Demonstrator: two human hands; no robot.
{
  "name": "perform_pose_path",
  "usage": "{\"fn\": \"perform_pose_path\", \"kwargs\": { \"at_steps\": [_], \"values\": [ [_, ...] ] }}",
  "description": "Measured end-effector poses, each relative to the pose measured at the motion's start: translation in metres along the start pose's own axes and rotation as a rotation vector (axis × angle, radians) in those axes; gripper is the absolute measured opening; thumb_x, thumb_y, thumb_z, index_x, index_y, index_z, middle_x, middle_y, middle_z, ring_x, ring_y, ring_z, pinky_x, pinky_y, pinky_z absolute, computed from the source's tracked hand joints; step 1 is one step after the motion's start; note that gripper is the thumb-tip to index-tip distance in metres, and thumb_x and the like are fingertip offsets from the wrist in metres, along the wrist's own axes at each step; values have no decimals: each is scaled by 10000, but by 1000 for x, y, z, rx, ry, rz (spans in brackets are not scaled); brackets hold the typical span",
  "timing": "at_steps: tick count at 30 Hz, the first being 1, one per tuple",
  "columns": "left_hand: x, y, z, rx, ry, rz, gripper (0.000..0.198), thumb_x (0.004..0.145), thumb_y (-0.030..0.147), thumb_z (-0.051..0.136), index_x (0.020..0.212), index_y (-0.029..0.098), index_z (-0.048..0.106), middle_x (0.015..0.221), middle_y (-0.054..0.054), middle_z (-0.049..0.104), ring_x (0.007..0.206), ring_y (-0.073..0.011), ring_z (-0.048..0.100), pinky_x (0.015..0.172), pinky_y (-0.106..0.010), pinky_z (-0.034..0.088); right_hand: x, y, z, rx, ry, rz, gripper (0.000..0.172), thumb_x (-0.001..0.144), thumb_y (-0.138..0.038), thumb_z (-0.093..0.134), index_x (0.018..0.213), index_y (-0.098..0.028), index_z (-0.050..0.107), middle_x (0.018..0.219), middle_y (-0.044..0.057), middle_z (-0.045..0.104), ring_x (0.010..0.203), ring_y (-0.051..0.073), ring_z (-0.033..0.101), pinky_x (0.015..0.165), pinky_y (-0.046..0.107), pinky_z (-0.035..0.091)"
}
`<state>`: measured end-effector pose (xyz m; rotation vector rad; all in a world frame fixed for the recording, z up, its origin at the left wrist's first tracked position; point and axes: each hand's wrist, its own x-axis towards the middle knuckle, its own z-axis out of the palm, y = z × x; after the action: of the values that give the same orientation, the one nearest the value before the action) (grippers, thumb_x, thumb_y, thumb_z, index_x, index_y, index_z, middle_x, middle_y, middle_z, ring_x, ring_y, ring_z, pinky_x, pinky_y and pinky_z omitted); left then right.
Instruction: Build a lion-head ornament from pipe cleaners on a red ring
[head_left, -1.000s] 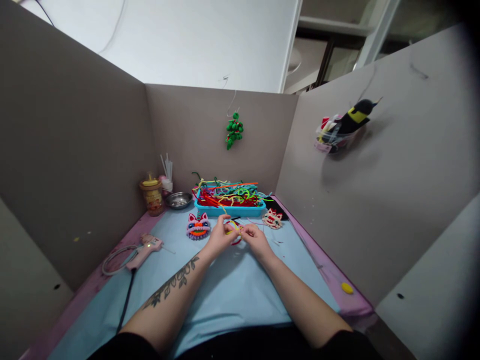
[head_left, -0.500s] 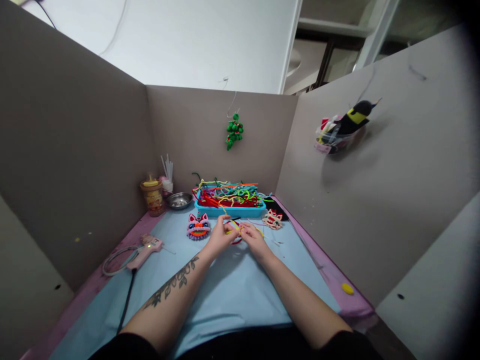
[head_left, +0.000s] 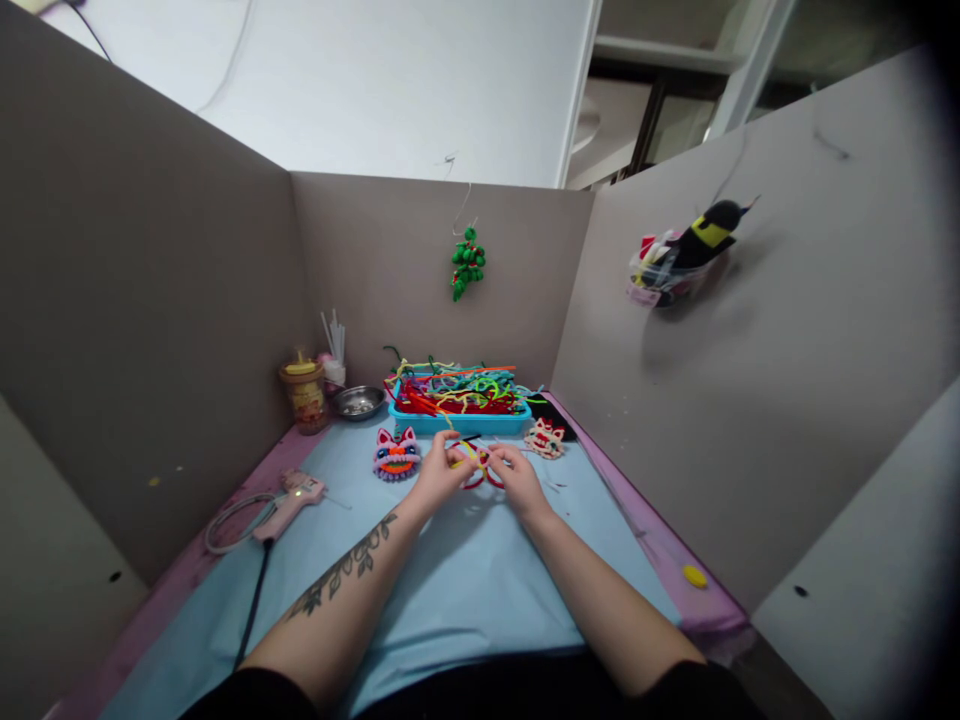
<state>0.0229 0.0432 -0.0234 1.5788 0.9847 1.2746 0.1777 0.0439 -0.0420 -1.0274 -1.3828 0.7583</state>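
Observation:
Between my hands is a small piece of bent pipe cleaners (head_left: 474, 481), with red loops and a yellow strand. My left hand (head_left: 442, 468) is closed in a pinch on its left side. From the right, my right hand (head_left: 515, 478) pinches at the piece; its fingertips partly hide what they hold. Left of my left hand sits a pink and purple lion-head figure (head_left: 397, 456) with an orange mouth. A cream and red lion-head figure (head_left: 546, 438) lies beyond my right hand. Behind both hands stands a blue tray (head_left: 461, 424) heaped with coloured pipe cleaners (head_left: 465, 390).
At left lie a pink glue gun (head_left: 289, 508) and its cable. Farther back are a metal bowl (head_left: 358, 402) and a lidded cup (head_left: 306, 398). A yellow disc (head_left: 694, 577) is near the right edge. Grey partitions (head_left: 442, 230) enclose the table; a green ornament (head_left: 468, 264) hangs there.
My right hand has shifted slightly to the right and up, and more of the red loops now shows between the hands. My left hand stays almost in place.

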Motion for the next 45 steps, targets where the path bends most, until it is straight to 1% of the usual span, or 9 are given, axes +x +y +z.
{"fn": "perform_pose_path", "kwargs": {
  "at_steps": [5,11,16,21,27,31,34,37,45],
  "values": [
    [-1,4,1,-42,-50,-11,524,674,264,650,1089,160,347,577,66,557,476,-88,501,488,-199,364,2,5,1,143,-36,81,254,668,-418,611,568,-184,598,940,58,575,957,223,520,922,360,347],
    [0,3,0,-108,-60,-19,552,657,290,676,1082,162,348,598,57,569,506,-92,520,515,-204,376,3,8,1,193,-101,113,251,650,-395,636,537,-177,582,974,55,565,952,217,523,903,332,362],
    [-1,8,1,-186,-76,-44,573,635,324,703,1062,162,359,555,83,522,497,-87,507,517,-199,360,2,9,3,147,-129,120,256,672,-422,611,584,-182,618,1003,59,559,930,211,522,851,320,396],
    [-3,10,2,-193,-81,-37,575,641,327,708,1066,165,357,555,85,518,484,-75,478,506,-191,345,0,4,2,85,-147,79,230,657,-398,627,573,-184,645,1029,59,564,960,212,522,880,316,380],
    [-2,9,2,-162,-78,-27,575,647,344,702,1071,163,358,571,73,535,486,-77,478,497,-192,342,1,4,1,61,-129,74,239,666,-418,630,617,-191,688,1072,69,573,1005,227,530,918,332,370],
    [-2,11,2,-139,-53,-26,568,644,345,701,1061,158,364,567,73,528,484,-79,477,497,-194,346,2,2,0,12,-78,27,263,700,-432,603,650,-190,694,1027,85,577,1002,238,526,905,355,373],
    [-2,11,2,-104,-51,-19,553,659,338,687,1068,157,361,563,73,526,478,-80,473,491,-196,344,2,-2,-2,-38,-16,-8,255,706,-415,598,620,-188,675,966,86,582,1012,244,512,902,361,363],
    [-2,9,2,-88,-61,-7,546,668,331,681,1076,160,362,585,64,541,486,-79,481,497,-196,351,2,-3,-3,-35,17,-2,228,694,-387,612,595,-187,657,946,80,577,1019,240,504,900,350,357],
    [-2,8,1,-111,-82,-11,554,667,325,683,1082,165,354,583,73,532,485,-76,479,492,-190,346,1,-1,-3,12,-26,48,179,651,-326,651,543,-184,658,1032,79,555,1052,235,484,903,324,345]
  ]
}}
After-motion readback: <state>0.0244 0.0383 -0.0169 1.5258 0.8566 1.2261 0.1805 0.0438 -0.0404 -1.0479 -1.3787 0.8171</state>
